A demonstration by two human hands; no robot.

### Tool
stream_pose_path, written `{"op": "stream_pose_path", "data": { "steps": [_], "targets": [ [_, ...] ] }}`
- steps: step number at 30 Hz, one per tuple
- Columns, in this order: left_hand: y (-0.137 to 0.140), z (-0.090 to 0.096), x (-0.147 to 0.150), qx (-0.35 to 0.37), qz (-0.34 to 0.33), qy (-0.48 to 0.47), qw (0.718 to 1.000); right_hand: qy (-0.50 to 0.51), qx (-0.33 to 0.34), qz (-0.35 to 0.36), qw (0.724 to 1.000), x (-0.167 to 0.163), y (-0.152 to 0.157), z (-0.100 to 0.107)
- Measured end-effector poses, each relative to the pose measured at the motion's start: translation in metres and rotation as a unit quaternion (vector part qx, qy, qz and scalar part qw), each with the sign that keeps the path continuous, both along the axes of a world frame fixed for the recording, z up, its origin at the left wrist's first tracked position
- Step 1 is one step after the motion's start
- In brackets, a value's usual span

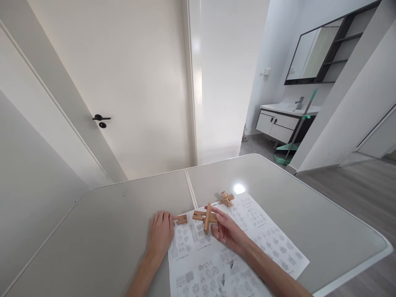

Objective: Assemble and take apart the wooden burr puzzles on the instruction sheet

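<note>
My right hand (227, 233) pinches two wooden puzzle pieces (208, 218) joined in a cross, held over the paper sheet. One bar is near upright and the other, a notched one, lies sideways with its right end at my fingers. To the left, my left hand (161, 231) rests back up on the table, fingers together and curled. A notched wooden puzzle piece (182, 220) sticks out from under its right side; the covered end is hidden. Behind my right hand, a small cluster of interlocked wooden pieces (227, 199) sits at the sheet's far edge.
The printed instruction sheet (204, 258) with rows of small diagrams lies at an angle under my hands. A grey table (117, 239) with a pale rim and a seam carries everything. Beyond stand a white door (139, 82), a washbasin cabinet (275, 121) and a green broom (298, 132).
</note>
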State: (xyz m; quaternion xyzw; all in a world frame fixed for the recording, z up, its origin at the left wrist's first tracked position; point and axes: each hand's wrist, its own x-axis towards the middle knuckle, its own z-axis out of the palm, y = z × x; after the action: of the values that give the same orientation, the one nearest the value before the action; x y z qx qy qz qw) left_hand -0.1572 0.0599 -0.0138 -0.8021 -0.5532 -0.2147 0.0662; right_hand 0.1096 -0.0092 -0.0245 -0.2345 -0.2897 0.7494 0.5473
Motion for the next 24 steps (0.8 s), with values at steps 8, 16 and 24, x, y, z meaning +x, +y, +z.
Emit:
{"op": "stream_pose_path", "data": {
  "steps": [8,16,24],
  "targets": [
    [-0.002,0.002,0.002,0.008,0.005,0.023,1.0,-0.01,0.002,0.009,1.0,-0.001,-0.002,0.003],
    [-0.005,0.007,0.003,0.011,0.006,0.018,1.0,-0.01,0.006,0.008,1.0,0.0,-0.003,0.006],
    [-0.021,0.022,0.02,-0.093,-0.069,-0.239,0.964,-0.027,0.021,0.019,0.999,-0.002,-0.003,0.006]
  ]
}}
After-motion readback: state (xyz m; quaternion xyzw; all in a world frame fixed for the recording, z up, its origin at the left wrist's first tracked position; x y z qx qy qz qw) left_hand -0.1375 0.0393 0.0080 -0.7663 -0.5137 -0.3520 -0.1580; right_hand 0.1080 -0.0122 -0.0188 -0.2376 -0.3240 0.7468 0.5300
